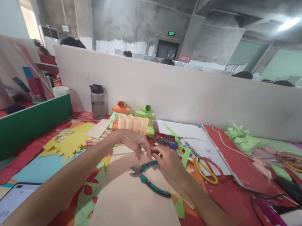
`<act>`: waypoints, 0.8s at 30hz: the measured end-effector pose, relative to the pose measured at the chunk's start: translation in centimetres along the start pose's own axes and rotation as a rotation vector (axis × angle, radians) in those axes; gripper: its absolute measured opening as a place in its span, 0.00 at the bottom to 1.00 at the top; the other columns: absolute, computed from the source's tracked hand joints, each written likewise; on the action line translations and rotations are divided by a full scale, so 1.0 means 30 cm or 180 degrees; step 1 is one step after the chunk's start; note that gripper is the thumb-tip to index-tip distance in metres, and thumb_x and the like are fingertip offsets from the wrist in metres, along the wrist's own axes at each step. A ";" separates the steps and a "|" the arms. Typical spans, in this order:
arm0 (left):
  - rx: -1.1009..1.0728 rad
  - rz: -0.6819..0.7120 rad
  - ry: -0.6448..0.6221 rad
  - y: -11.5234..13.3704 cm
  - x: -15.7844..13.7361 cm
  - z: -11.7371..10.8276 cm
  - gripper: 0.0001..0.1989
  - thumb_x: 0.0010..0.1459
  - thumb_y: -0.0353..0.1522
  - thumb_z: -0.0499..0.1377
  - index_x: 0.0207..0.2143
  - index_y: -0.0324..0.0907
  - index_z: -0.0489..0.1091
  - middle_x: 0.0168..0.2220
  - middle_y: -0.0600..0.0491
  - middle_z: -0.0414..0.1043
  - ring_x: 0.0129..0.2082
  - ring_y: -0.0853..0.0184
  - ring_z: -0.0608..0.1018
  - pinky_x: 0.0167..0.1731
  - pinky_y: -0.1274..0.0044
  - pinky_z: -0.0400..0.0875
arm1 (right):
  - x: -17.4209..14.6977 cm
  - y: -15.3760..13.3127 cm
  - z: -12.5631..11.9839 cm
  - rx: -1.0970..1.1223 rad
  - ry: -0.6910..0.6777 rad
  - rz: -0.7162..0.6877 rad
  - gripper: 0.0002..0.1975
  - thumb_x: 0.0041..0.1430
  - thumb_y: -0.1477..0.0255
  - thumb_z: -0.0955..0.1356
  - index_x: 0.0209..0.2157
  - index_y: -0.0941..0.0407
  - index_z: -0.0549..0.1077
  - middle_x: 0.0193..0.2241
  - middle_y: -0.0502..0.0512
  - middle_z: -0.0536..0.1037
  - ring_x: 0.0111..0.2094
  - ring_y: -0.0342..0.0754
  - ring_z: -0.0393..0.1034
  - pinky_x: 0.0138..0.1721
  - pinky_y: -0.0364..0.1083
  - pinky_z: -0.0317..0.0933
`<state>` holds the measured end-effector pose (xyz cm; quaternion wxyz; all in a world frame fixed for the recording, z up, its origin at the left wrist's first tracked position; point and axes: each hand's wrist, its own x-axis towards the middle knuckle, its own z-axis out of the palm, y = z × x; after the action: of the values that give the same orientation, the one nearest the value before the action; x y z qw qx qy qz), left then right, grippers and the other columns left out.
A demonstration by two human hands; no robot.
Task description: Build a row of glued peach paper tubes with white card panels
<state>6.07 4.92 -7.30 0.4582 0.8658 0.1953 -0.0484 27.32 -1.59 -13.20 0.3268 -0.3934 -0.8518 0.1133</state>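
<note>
Left hand (131,140) and right hand (170,162) meet fingertip to fingertip, pinching something too small to tell. Teal-handled pliers (148,178) lie just beneath on beige paper (134,210)

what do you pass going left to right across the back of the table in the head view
white cup → dark-lidded bottle → orange paper roll → green paper roll → white sheets → pile of green paper scraps
</note>
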 end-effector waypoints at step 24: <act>0.2299 -0.1476 0.2963 -0.017 -0.315 -0.199 0.13 0.59 0.37 0.54 0.36 0.42 0.76 0.42 0.46 0.75 0.38 0.62 0.76 0.36 0.76 0.66 | 0.348 -0.081 -0.219 0.0141 0.1037 -0.0013 0.10 0.61 0.64 0.66 0.36 0.55 0.75 0.36 0.54 0.80 0.29 0.46 0.73 0.32 0.44 0.65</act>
<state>-3.38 7.24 -1.79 -0.0182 0.8314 0.5280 0.1723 25.13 4.16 -2.23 0.4694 -0.3975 -0.7857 0.0660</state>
